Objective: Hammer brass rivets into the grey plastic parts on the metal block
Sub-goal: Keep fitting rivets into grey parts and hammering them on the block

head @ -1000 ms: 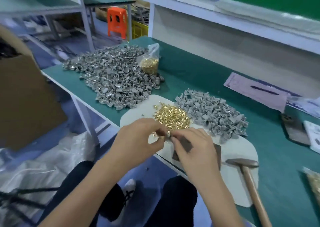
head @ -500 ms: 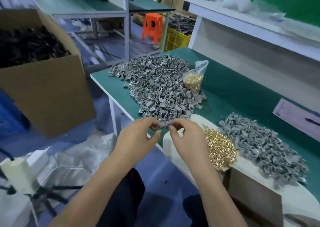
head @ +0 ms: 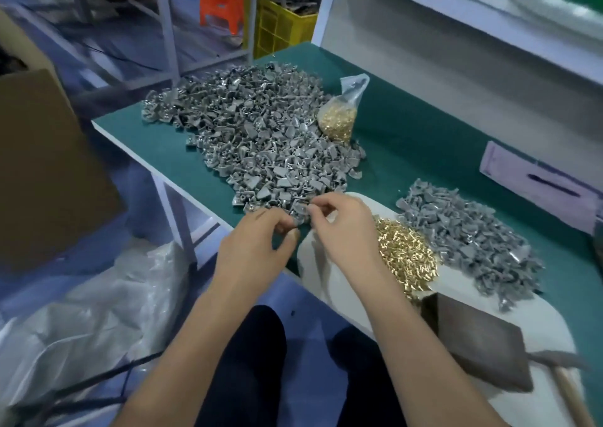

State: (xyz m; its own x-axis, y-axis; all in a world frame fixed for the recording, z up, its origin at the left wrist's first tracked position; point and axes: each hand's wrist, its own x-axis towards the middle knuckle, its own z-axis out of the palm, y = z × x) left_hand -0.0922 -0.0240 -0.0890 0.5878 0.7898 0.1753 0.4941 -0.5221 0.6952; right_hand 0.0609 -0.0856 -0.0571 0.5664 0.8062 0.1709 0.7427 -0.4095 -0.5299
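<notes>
Left hand (head: 257,247) and right hand (head: 342,230) pinch one small grey plastic part (head: 298,211) together, left of the dark metal block (head: 479,338); apparently fitting a rivet, hammering next.

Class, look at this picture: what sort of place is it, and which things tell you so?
Most likely a small factory assembly bench: big heaps of grey plastic parts, a pile of brass rivets, and a metal block with a hammer beside it.
</notes>
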